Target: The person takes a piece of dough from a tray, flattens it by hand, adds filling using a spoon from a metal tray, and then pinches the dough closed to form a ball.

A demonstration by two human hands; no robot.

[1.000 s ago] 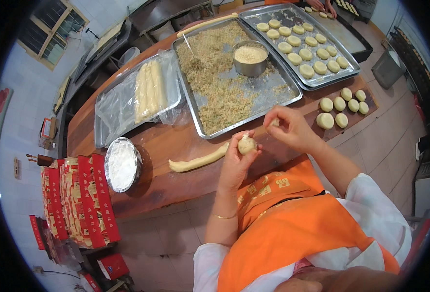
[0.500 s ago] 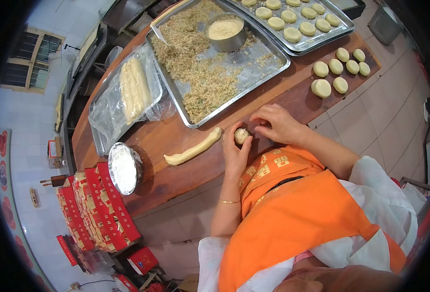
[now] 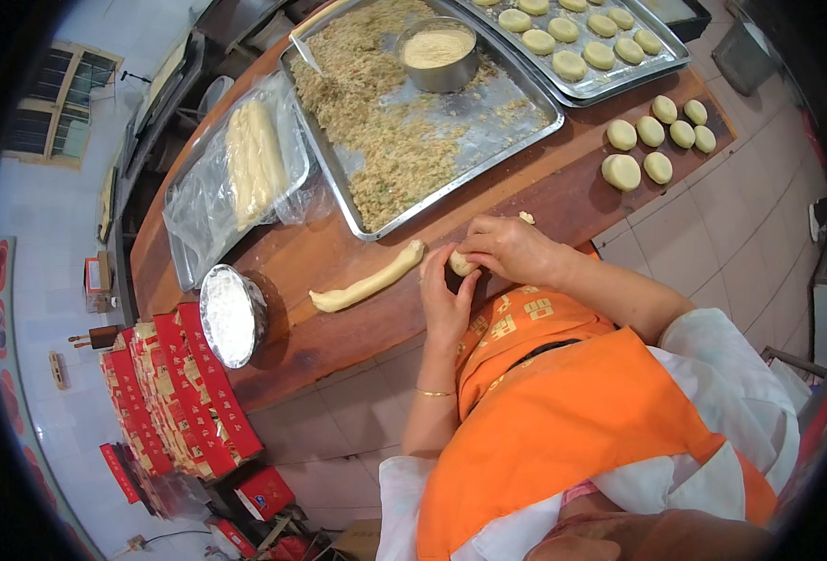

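Note:
My left hand (image 3: 443, 292) cups a small round dough ball (image 3: 461, 263), its fingers and thumb curled around the sides. On top of the ball, the fingers of my right hand (image 3: 509, 249) press together and hide part of it. A little scrap of dough (image 3: 526, 217) lies on the table just beyond my right hand. To the left of my hands, a long pale dough roll (image 3: 368, 282) rests on the wooden table (image 3: 329, 338).
Beyond my hands stands a metal tray (image 3: 488, 173) of crumbly filling, with a round metal tin (image 3: 440, 67) in it. Flattened dough rounds (image 3: 622, 173) sit at right, more on another tray (image 3: 610, 79). At left are plastic-covered dough (image 3: 252, 164) and a flour bowl (image 3: 233, 318).
My right hand has moved left and nearer, onto the dough ball in my left hand. A dough scrap now shows beside it. The whole view has shifted slightly.

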